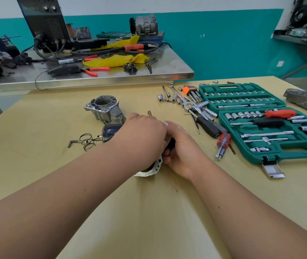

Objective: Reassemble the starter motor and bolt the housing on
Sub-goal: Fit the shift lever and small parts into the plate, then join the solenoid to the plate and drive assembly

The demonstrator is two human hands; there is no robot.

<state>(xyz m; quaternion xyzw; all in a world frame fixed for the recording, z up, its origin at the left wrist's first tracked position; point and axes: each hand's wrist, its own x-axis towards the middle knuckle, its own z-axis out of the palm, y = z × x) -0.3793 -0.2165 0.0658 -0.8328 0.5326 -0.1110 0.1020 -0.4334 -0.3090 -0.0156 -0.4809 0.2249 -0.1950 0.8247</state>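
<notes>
The left hand point(143, 139) and right hand point(182, 150) curl round a silver and black metal starter motor part point(157, 164) on the tan wooden surface point(149, 212), hiding most of it. Its long side points away from the person.

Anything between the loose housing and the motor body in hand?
Nothing visible. The housing stands just behind the motor body, which the left hand and right hand grip; the spring lies off to its left.

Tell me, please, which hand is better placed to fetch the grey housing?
Left, probably: both hands hold the motor, but the left hand is next to the housing; the right hand sits farther.
</notes>
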